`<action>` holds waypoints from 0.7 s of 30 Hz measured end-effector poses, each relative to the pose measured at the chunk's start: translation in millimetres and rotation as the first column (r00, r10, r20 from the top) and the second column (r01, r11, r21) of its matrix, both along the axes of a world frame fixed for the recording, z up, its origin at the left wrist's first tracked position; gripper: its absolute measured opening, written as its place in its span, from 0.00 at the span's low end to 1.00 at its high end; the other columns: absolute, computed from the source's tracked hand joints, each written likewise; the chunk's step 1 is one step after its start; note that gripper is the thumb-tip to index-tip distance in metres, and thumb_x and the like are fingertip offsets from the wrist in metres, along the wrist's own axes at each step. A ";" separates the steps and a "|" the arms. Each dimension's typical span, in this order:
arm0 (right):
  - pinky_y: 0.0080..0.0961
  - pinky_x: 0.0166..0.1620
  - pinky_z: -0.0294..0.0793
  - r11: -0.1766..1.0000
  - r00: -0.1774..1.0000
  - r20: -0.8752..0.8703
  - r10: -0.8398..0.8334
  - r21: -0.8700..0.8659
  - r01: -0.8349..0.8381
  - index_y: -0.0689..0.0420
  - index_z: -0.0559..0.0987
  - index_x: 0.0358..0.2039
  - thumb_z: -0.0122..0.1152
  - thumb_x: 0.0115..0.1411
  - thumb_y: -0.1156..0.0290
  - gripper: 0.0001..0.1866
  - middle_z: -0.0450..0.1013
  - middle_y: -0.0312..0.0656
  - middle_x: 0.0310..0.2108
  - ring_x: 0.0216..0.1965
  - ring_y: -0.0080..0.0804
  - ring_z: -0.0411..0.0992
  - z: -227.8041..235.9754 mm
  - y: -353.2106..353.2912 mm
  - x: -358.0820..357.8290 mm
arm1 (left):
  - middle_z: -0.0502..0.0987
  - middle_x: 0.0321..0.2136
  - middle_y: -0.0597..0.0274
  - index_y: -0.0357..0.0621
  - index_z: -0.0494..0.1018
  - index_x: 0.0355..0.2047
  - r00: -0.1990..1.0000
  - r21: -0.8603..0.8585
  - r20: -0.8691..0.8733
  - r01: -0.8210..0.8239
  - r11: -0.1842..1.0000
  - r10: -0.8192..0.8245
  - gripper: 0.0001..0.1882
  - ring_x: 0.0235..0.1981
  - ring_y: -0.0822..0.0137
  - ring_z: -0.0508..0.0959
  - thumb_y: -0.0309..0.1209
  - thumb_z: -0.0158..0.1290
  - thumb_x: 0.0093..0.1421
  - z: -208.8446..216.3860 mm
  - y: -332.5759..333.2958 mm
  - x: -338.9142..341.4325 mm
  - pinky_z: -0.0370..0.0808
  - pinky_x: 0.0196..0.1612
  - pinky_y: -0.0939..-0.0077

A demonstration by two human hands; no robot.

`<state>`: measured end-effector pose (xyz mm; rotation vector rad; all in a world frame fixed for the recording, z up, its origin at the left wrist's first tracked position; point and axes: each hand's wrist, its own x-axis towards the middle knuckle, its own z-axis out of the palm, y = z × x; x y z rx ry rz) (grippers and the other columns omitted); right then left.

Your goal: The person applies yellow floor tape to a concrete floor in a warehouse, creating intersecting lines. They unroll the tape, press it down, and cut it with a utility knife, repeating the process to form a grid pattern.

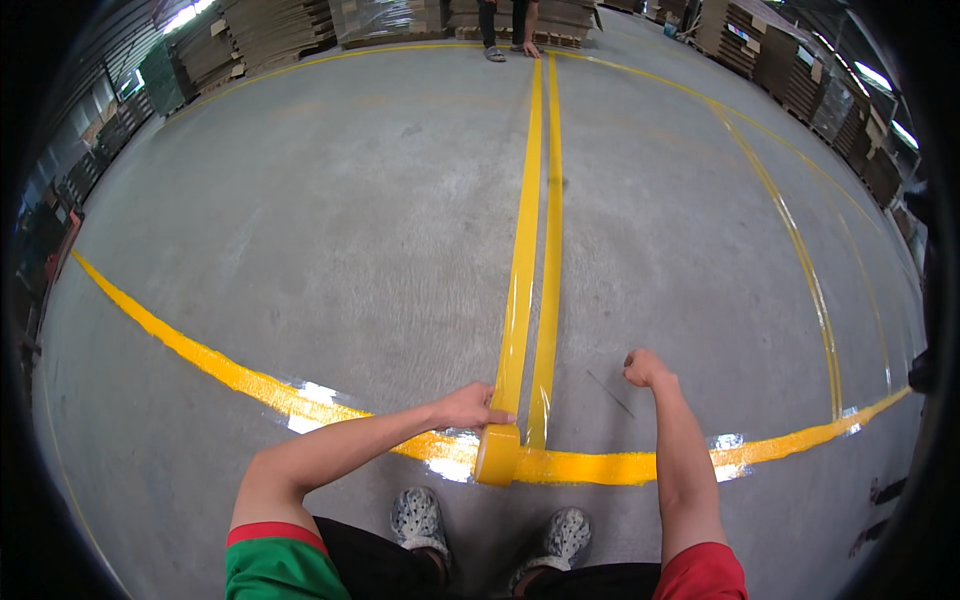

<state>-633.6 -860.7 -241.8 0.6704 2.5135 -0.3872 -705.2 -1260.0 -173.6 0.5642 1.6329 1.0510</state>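
Note:
A wide roll of yellow floor tape [497, 456] is at the near end of a long yellow tape strip [520, 270] that runs away from me. My left hand [468, 407] grips the tape just where the strip meets the roll, its fingers closed at the strip's edge. To the right, my right hand [645, 368] is held in a fist above the concrete floor, apart from the tape. Whatever it may hold is hidden. Beside the first strip, a second yellow strip [549, 290] runs nearly parallel, with a narrow gap between them.
A curved-looking yellow band [590, 467] crosses in front of my shoes [418, 518]. At the far end, another person's hand [532, 50] touches the floor by the strip. Stacked cardboard [270, 35] lines the back. More yellow lines [790, 225] lie to the right.

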 end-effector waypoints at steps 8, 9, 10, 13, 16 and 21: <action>0.42 0.55 0.73 0.974 0.974 0.022 0.226 -0.017 -0.226 0.59 0.80 0.49 0.56 0.55 0.68 0.21 0.76 0.52 0.50 0.52 0.50 0.74 18.2 -31.6 -4.6 | 0.79 0.33 0.65 0.37 0.75 0.45 0.999 0.005 0.046 -0.021 1.000 0.021 0.18 0.32 0.74 0.78 0.40 0.59 0.63 -5.6 0.8 -0.3 0.77 0.34 0.78; 0.42 0.54 0.74 0.961 0.961 0.023 0.274 -0.034 -0.273 0.58 0.80 0.49 0.56 0.55 0.67 0.21 0.76 0.52 0.50 0.52 0.50 0.74 22.4 -38.9 -6.1 | 0.79 0.33 0.65 0.37 0.75 0.45 0.998 -0.003 0.053 -0.020 1.000 0.020 0.18 0.32 0.74 0.78 0.40 0.59 0.63 -8.2 0.5 0.1 0.77 0.35 0.78; 0.42 0.54 0.74 0.948 0.948 0.021 0.317 -0.046 -0.315 0.58 0.80 0.49 0.57 0.55 0.67 0.21 0.76 0.52 0.49 0.52 0.49 0.74 26.2 -47.1 -6.9 | 0.79 0.33 0.65 0.37 0.75 0.45 0.999 -0.025 0.046 -0.016 1.000 0.017 0.18 0.33 0.74 0.79 0.39 0.59 0.64 -11.2 0.5 -0.2 0.77 0.35 0.78; 0.42 0.53 0.74 0.913 0.915 0.015 0.403 -0.077 -0.401 0.59 0.81 0.46 0.56 0.55 0.66 0.19 0.77 0.52 0.46 0.50 0.50 0.75 33.6 -78.4 -7.9 | 0.80 0.33 0.65 0.37 0.74 0.45 0.990 0.034 0.126 -0.074 0.997 0.069 0.18 0.33 0.74 0.79 0.39 0.59 0.64 -23.0 -1.4 1.6 0.77 0.36 0.77; 0.38 0.51 0.75 0.802 0.852 -0.079 0.517 -0.302 -0.515 0.61 0.80 0.46 0.58 0.54 0.67 0.19 0.78 0.53 0.44 0.47 0.48 0.76 34.2 -117.9 -0.8 | 0.80 0.34 0.64 0.38 0.74 0.46 0.985 0.019 0.153 -0.081 0.997 0.077 0.18 0.34 0.74 0.79 0.39 0.58 0.64 -36.8 -2.8 4.0 0.78 0.37 0.76; 0.40 0.53 0.73 0.615 0.886 -0.240 0.396 -0.648 -0.450 0.62 0.79 0.46 0.58 0.51 0.71 0.20 0.77 0.53 0.45 0.48 0.50 0.75 29.1 -180.2 55.3 | 0.80 0.36 0.63 0.39 0.72 0.46 0.971 0.052 0.213 -0.126 0.991 0.112 0.17 0.35 0.73 0.80 0.39 0.58 0.64 -57.6 -1.9 9.5 0.78 0.37 0.75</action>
